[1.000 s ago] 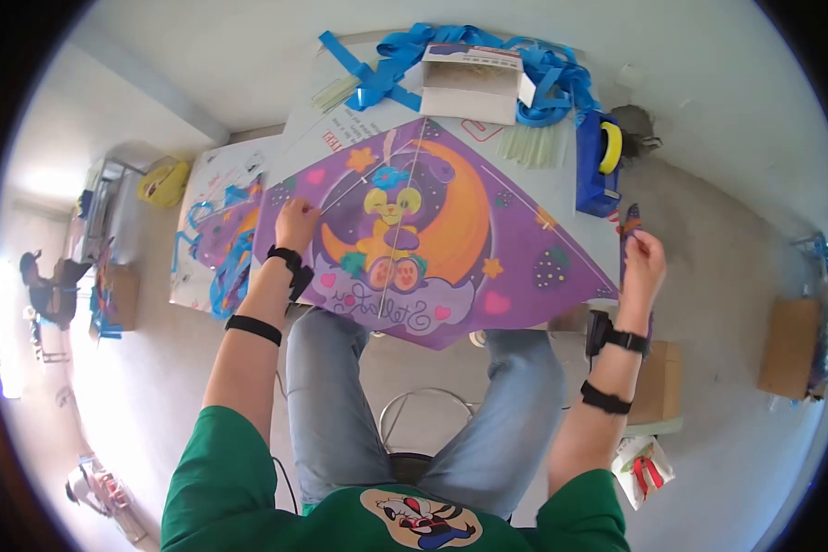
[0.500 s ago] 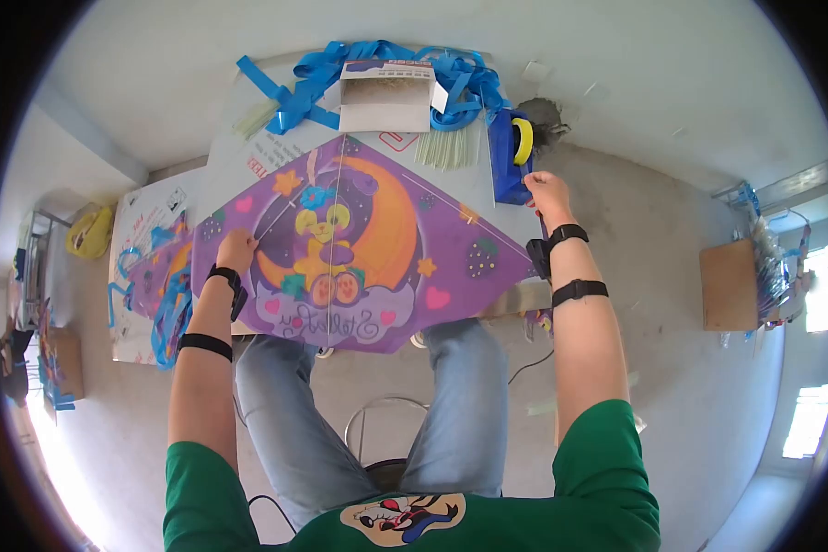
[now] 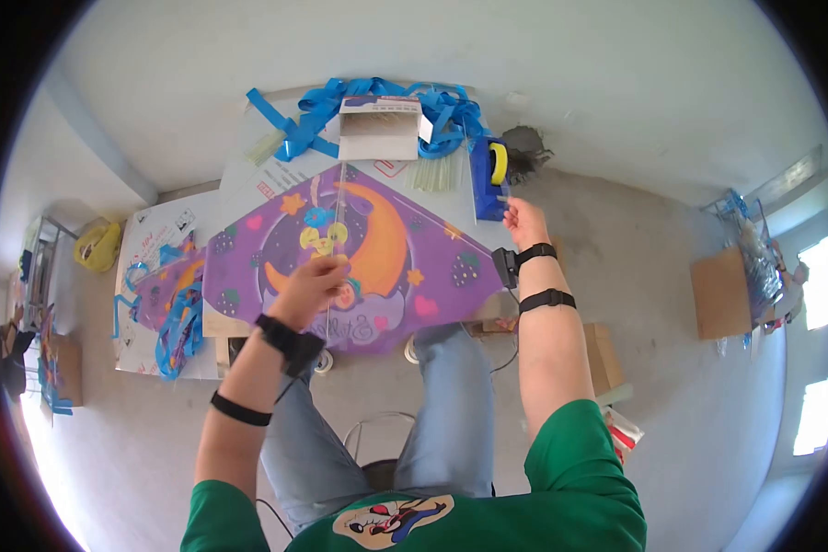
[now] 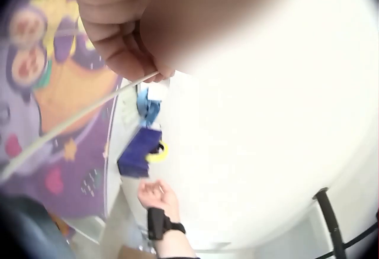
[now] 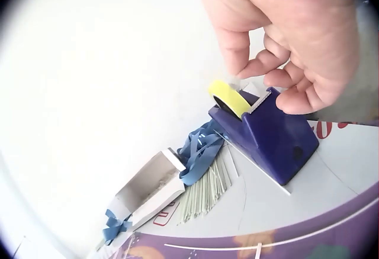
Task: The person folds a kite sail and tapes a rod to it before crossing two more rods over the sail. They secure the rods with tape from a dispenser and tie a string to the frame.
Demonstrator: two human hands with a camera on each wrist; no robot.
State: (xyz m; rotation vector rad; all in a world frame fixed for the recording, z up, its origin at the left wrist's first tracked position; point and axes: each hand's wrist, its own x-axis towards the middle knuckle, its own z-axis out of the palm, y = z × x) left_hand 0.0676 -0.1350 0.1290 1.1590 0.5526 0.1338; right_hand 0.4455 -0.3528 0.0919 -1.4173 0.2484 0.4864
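left hand is pinching a rod, seemingly steadying it; right hand is hovering by the tape dispenser, grip unclear.

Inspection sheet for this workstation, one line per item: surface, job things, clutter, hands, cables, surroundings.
Surface: pale printed board; the kite overhangs its near edge.
Job things: purple kite, printed with a moon; thin rod; blue tape dispenser with yellow roll.
Clutter: blue ribbon in loose loops, open box, pale sticks at the far side.
Hands: left hand pinches the rod; right hand is at the dispenser, fingers curled, whether holding tape unclear.
Cables: thin dark cord by the person's left side; ends not traceable.
Surroundings: yellow bag to the left, cardboard box to the right.
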